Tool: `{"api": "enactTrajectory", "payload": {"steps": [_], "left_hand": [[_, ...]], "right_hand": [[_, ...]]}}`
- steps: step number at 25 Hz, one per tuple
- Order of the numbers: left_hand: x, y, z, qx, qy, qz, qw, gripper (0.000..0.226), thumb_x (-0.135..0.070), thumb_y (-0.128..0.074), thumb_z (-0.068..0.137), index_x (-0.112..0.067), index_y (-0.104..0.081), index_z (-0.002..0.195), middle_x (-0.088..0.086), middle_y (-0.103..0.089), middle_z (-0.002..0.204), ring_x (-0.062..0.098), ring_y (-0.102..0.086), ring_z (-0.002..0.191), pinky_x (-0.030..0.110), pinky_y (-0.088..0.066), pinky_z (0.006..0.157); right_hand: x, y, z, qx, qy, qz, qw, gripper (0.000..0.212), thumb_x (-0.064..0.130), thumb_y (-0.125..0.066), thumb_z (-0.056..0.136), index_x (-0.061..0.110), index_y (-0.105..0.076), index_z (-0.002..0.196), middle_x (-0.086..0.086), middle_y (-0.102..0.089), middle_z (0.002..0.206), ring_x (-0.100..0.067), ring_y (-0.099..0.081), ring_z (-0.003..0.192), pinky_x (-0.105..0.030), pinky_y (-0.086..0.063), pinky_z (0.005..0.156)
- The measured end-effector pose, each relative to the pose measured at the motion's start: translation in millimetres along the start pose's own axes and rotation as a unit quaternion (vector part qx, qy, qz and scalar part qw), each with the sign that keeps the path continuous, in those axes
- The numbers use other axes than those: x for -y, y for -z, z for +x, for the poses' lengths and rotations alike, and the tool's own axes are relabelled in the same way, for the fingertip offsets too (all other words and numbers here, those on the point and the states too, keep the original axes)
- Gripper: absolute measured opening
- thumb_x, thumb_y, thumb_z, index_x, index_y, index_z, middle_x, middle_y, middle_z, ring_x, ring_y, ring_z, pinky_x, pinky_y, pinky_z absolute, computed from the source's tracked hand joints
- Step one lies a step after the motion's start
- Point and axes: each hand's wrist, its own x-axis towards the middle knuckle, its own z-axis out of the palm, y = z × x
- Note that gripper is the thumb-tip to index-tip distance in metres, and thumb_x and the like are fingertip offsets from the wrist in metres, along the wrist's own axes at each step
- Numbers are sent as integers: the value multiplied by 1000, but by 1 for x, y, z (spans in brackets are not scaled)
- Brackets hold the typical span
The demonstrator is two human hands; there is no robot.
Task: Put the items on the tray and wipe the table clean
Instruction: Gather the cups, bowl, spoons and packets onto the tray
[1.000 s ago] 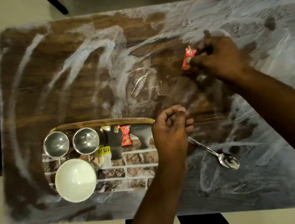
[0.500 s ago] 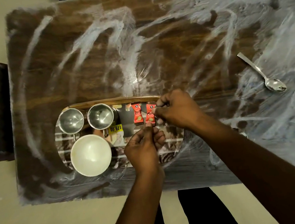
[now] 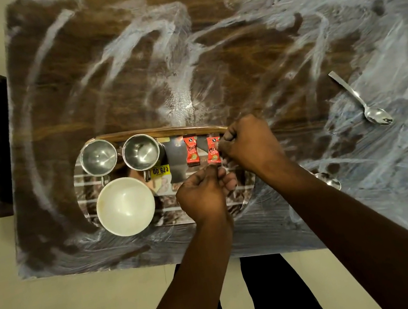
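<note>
Pinched the held sachet (image 3: 212, 151) with both hands: right grip (image 3: 248, 143) curled on its right edge, left grip (image 3: 204, 195) on its lower end, above the tray (image 3: 161, 132) at the smeared table's (image 3: 128, 72) near edge. Showed, on the tray, a second red sachet (image 3: 192, 153) just beside it, one steel cup (image 3: 98, 158), another steel cup (image 3: 141, 151) and a white bowl (image 3: 125, 206). Showed a spoon (image 3: 362, 102) well apart on the table.
</note>
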Motion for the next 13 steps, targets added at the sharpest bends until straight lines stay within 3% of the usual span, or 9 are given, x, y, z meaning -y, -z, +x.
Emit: {"api": "enactTrajectory", "payload": {"steps": [7,9,11,13], "left_hand": [[3,5,-7,-20,-29,45,998,21,-10,-87,88,8,-77,84,23,-80,75,24,-75,54,33,-66,56],[7,-3,-16,16,-35,73,997,15,-7,-84,89,7,-78,88,21,-80,73,23,-74,55,32,-65,57],[13,-20,-31,83,-29,109,990,5,-1,-81,90,1,-78,94,14,-80,73,22,-73,60,29,-64,60],[24,-41,-46,154,-22,173,973,22,-4,-82,90,-5,-77,112,9,-83,90,21,-77,80,35,-66,79]], "right_hand": [[-31,34,-19,-8,-17,114,993,17,23,-82,92,15,-76,78,-4,-78,68,-20,-79,62,-48,-68,66],[-67,61,-37,-50,-49,155,985,14,30,-83,90,21,-76,82,0,-79,69,-19,-79,61,-51,-68,67],[-108,86,-61,-112,-72,118,984,17,43,-78,85,27,-74,86,1,-78,69,-19,-79,63,-53,-67,69],[-146,101,-86,-146,-117,80,979,30,54,-74,79,25,-71,84,0,-77,71,-21,-79,67,-55,-66,72]]}}
